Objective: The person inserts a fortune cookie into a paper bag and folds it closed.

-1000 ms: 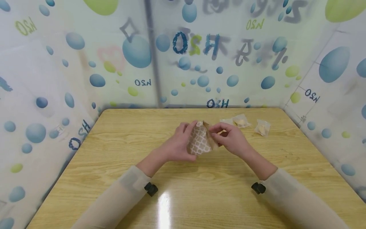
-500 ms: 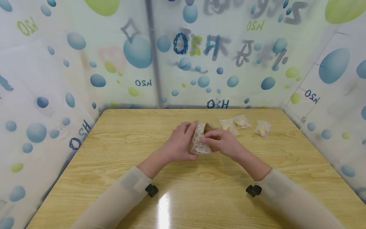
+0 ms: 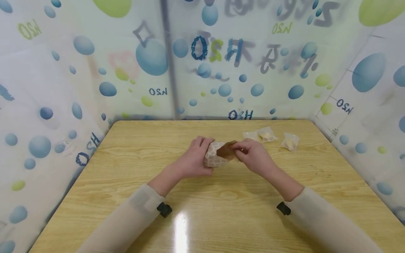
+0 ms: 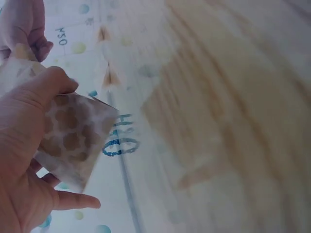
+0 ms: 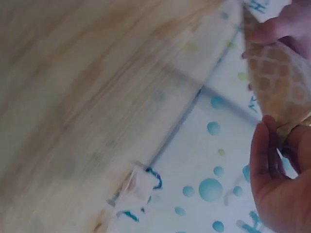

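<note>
A small brown paper bag [image 3: 214,158] with a white lattice print is held between both hands above the table. My left hand [image 3: 195,160] grips its closed end, thumb on one side and fingers on the other, as the left wrist view shows around the printed bag [image 4: 73,131]. At the bag's mouth, my right hand [image 3: 254,156] pinches the edge between thumb and fingers. The plain brown inside shows there, but what the bag contains is hidden. In the right wrist view the right fingertips [image 5: 267,124] press the gathered edge of the bag [image 5: 279,80].
Small clear packets lie behind the right hand: one packet [image 3: 251,135] partly covered by it, another packet [image 3: 266,134] beside that, and a third packet [image 3: 290,141] farther right. The wooden table [image 3: 145,151] meets a patterned curtain wall [image 3: 190,80] at its back edge.
The bag has tipped so its mouth faces right, and its brown inside shows more. My left hand shifted slightly left. My right hand moved left across the bag's front, then back right to its edge.
</note>
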Available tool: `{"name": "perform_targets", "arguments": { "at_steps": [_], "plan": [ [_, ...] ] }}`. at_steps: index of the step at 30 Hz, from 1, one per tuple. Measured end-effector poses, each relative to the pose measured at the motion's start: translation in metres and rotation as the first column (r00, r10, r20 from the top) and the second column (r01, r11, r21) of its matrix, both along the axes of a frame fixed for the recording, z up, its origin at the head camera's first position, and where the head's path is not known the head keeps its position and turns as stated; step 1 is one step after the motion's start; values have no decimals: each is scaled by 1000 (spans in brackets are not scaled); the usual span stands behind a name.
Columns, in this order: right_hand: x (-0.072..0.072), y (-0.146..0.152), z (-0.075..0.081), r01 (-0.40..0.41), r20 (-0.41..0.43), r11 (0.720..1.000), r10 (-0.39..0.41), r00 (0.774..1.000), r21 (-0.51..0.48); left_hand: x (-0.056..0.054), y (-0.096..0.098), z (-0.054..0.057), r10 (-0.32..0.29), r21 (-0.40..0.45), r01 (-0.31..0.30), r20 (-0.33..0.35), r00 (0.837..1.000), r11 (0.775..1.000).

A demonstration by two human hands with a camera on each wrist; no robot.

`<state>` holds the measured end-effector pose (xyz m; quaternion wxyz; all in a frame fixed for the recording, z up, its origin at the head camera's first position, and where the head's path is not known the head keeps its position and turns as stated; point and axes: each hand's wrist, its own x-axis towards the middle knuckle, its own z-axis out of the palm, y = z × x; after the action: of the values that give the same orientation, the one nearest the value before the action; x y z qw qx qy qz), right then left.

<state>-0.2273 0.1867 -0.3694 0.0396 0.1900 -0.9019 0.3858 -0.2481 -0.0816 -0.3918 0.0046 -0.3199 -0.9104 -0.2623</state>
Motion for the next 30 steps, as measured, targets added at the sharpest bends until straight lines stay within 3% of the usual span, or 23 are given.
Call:
{"name": "perform_targets", "arguments": {
  "at_steps": [3, 10, 17, 20, 24, 30],
  "plan": [
    [-3, 2, -1, 19, -3, 1000, -19, 1000, 14, 0, -2, 0, -13, 26, 13, 19, 1000, 1000],
    [-10, 16, -4, -8, 205, 994, 30, 978, -105, -5, -13, -5, -24, 101, 17, 69, 997, 995],
    [-15, 36, -6, -12, 248, 990, 46, 968, -139, -7, -19, -1, -39, 88, 31, 86, 996, 996],
    [-18, 55, -2, 29, 241, 989, 7, 971, -147, -8, -21, -1, -26, 69, 19, 99, 995, 997],
    [-29, 97, 0, 136, 215, 979, -102, 971, -150, -7, -25, -1, -8, 46, 4, 105, 994, 999],
    [-48, 171, -7, 275, 235, 953, -240, 942, -128, -7, -27, 0, -2, 41, -3, 128, 992, 999]
  ]
}}
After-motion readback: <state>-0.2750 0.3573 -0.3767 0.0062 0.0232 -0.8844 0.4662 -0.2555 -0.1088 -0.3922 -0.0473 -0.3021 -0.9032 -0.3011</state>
